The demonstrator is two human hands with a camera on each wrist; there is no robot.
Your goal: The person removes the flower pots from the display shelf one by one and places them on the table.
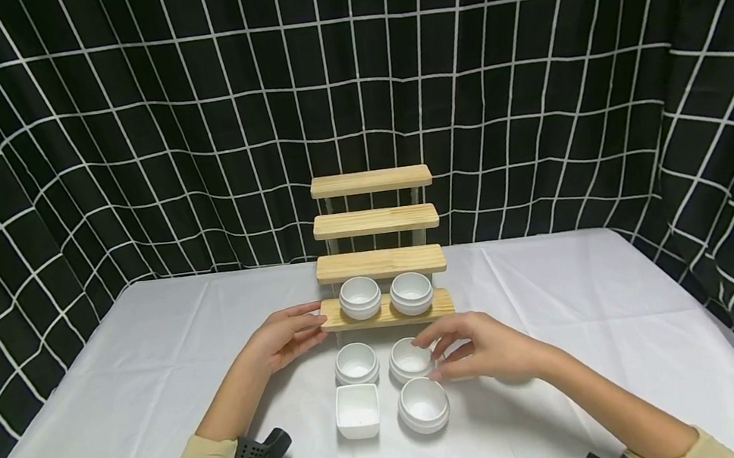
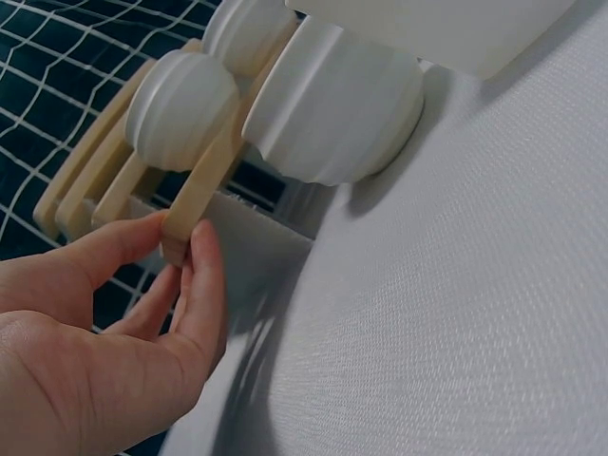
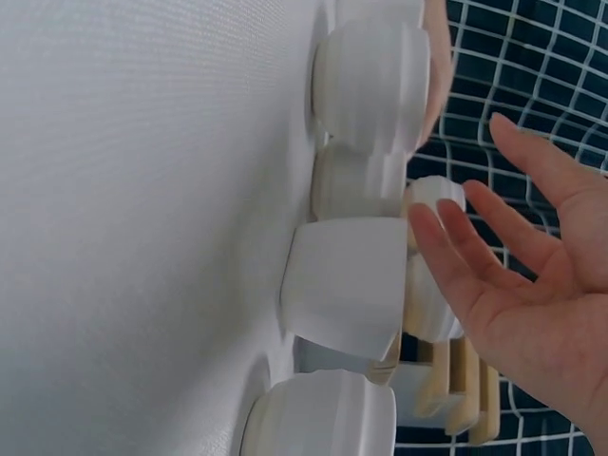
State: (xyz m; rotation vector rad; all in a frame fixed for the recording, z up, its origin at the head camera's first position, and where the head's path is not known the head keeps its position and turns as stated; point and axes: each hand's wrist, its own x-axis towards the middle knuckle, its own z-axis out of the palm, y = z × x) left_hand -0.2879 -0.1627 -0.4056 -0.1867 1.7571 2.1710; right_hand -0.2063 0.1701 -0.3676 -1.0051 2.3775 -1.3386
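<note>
My left hand (image 1: 291,335) pinches the left end of the lowest board of a stepped wooden shelf (image 1: 443,303); the left wrist view shows thumb and fingers on either side of the board's end (image 2: 180,233). Two round white bowls, one left (image 1: 360,298) and one right (image 1: 412,294), stand on that board. With fingers spread, my right hand (image 1: 484,344) hovers over the bowls on the table and grips nothing. Beneath its fingertips is a round bowl (image 1: 409,361), with another (image 1: 424,405) in front. The hand partly hides more bowls, among them a squarish one (image 3: 347,285).
Left of these stand a round white bowl (image 1: 357,365) and a square white bowl (image 1: 358,412). Three higher boards, the top one (image 1: 371,181) included, rise behind. A white cloth (image 1: 175,405) covers the table; a black gridded curtain (image 1: 494,91) hangs around it.
</note>
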